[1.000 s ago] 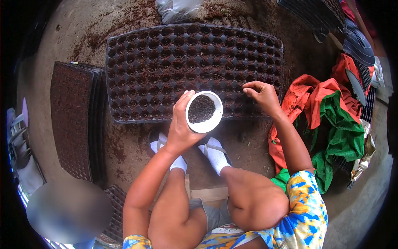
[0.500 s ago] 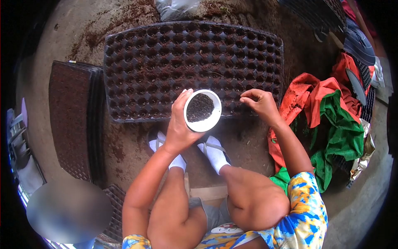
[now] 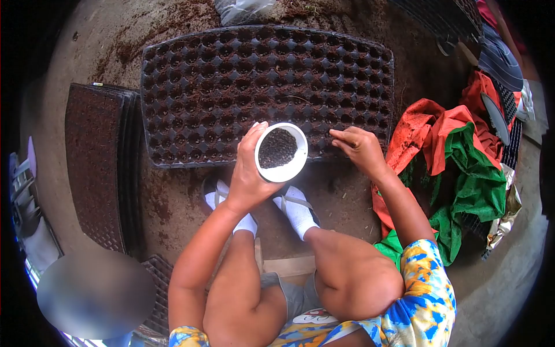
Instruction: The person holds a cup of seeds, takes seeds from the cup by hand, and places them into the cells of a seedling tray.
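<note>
My left hand [image 3: 250,173] is wrapped round a white cup [image 3: 296,171], tilted so that its inside shows. Small dark grains that look like seeds [image 3: 277,147] lie in it. To the right, my right hand [image 3: 359,149] hovers over the near right part of a black seedling tray [image 3: 151,124]. Its thumb and fingertips are pressed together; anything between them is too small to make out. Dark brown soil lines the tray's many round cells, with small pale specks in some of them.
A stack of soil-filled trays [image 3: 95,165] stands at the left. Red cloth [image 3: 416,124] and green cloth [image 3: 477,185] lie heaped at the right. Behind the tray is a clear plastic bag [image 3: 245,10]. Another person's leg [image 3: 500,55] shows at upper right. My socked feet [image 3: 298,214] are before the tray.
My right hand has shifted slightly left over the tray, its fingers straighter and still pinched. The left hand holds the cup in nearly the same place. The whole view has moved a little.
</note>
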Demonstrator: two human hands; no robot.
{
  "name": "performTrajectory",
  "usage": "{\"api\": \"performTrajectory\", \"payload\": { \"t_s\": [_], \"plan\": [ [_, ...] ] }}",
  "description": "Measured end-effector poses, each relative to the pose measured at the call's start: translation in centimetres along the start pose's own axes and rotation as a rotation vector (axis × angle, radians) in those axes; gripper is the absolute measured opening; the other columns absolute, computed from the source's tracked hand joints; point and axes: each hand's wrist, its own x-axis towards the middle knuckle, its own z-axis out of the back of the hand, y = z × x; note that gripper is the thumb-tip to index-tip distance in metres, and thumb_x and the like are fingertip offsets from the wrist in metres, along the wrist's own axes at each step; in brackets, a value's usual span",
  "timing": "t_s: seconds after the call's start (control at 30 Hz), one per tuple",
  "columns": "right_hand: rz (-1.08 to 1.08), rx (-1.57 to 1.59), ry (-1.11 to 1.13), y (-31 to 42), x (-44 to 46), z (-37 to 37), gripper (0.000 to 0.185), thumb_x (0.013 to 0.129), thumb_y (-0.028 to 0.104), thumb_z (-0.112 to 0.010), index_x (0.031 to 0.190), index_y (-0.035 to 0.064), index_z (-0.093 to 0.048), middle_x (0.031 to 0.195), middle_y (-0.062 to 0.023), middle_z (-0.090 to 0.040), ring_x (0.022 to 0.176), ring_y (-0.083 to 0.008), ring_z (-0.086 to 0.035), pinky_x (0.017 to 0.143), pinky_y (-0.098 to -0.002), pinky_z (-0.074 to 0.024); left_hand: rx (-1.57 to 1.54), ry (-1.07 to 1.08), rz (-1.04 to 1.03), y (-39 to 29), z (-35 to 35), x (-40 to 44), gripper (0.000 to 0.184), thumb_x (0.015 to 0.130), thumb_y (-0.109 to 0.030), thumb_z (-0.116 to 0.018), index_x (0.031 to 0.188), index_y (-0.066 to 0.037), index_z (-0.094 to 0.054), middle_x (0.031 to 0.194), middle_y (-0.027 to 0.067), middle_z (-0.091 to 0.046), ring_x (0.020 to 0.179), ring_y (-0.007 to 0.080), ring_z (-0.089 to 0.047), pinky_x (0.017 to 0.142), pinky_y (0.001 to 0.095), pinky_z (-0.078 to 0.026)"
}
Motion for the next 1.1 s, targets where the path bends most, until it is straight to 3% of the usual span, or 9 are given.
{"api": "performTrajectory", "payload": {
  "t_s": [0.23,0.43,0.63,0.7,0.83,0.93,1.03,1.1],
  "plan": [
    [-0.006,-0.062,-0.009,0.5,0.1,0.2,0.022,0.077,0.011,-0.073,0.099,0.007,-0.072,0.078,-0.0121,-0.064,0.072,-0.0289,-0.063,0.064,-0.0373,-0.0493,-0.028,-0.013,0.009,-0.1,-0.1,0.0,0.097,0.06,-0.018,-0.088,0.137,-0.002,-0.031,0.137,0.0188,-0.042,0.132,0.0375,-0.039,0.111,0.0448,-0.031],
    [0.013,0.012,0.041,0.6,-0.6,-0.2,0.014,0.077,0.013,-0.074,0.087,0.0043,-0.07,0.08,-0.0112,-0.065,0.074,-0.0289,-0.064,0.064,-0.0375,-0.0517,-0.033,-0.012,0.007,0.0,-0.1,-0.1,0.097,0.06,-0.018,-0.088,0.137,-0.003,-0.031,0.138,0.0183,-0.042,0.132,0.0374,-0.038,0.111,0.0444,-0.031],
    [0.316,-0.123,-0.073,6.9,-1.1,1.0,0.013,0.075,0.01,-0.07,0.088,0.0076,-0.067,0.082,-0.0084,-0.064,0.076,-0.0262,-0.064,0.063,-0.0361,-0.053,0.013,0.025,-0.083,-0.3,-1.3,-0.4,0.093,0.06,-0.016,-0.085,0.137,-0.003,-0.033,0.138,0.0195,-0.043,0.131,0.0384,-0.04,0.107,0.047,-0.031],
    [0.419,-0.254,0.088,8.7,-1.2,0.2,0.017,0.071,0.009,-0.066,0.088,0.0069,-0.065,0.085,-0.0082,-0.062,0.077,-0.0253,-0.063,0.063,-0.0352,-0.0536,0.023,0.07,-0.15,-0.5,-2.5,-0.7,0.093,0.06,-0.014,-0.084,0.137,-0.004,-0.033,0.138,0.0187,-0.043,0.132,0.0391,-0.039,0.107,0.0489,-0.03],
    [0.488,-0.453,0.259,9.1,-0.7,-3.0,0.024,0.069,0.009,-0.063,0.09,-0.0013,-0.063,0.088,-0.0174,-0.064,0.082,-0.0302,-0.065,0.068,-0.0372,-0.0546,-0.021,0.158,-0.164,-2.0,-3.2,-0.9,0.095,0.058,-0.012,-0.086,0.137,-0.005,-0.033,0.136,0.0195,-0.045,0.129,0.0415,-0.041,0.108,0.0499,-0.032],
    [0.447,-0.272,0.167,8.9,-0.9,-2.4,0.019,0.071,0.007,-0.065,0.089,0.0006,-0.065,0.088,-0.0166,-0.066,0.079,-0.0292,-0.066,0.067,-0.0381,-0.0542,-0.027,0.15,-0.15,-1.6,-3.3,-1.3,0.096,0.058,-0.012,-0.086,0.137,-0.005,-0.032,0.137,0.0197,-0.044,0.129,0.0408,-0.041,0.109,0.0496,-0.032],
    [0.296,0.118,0.059,8.2,-0.6,-0.1,0.016,0.074,0.006,-0.069,0.09,0.0032,-0.067,0.084,-0.0139,-0.066,0.076,-0.0282,-0.066,0.067,-0.0376,-0.0533,-0.018,0.105,-0.13,-0.7,-3.0,-1.4,0.096,0.057,-0.012,-0.086,0.137,-0.005,-0.032,0.137,0.0195,-0.044,0.13,0.0397,-0.041,0.111,0.0488,-0.031],
    [0.121,0.158,0.025,6.2,-0.4,1.5,0.012,0.08,0.005,-0.07,0.092,0.0031,-0.069,0.085,-0.01,-0.068,0.077,-0.0219,-0.066,0.068,-0.0325,-0.0522,-0.001,0.06,-0.063,-0.4,-2.2,-1.3,0.099,0.057,-0.013,-0.087,0.138,-0.003,-0.03,0.137,0.0202,-0.044,0.131,0.0371,-0.041,0.112,0.0439,-0.031]
  ]
}}
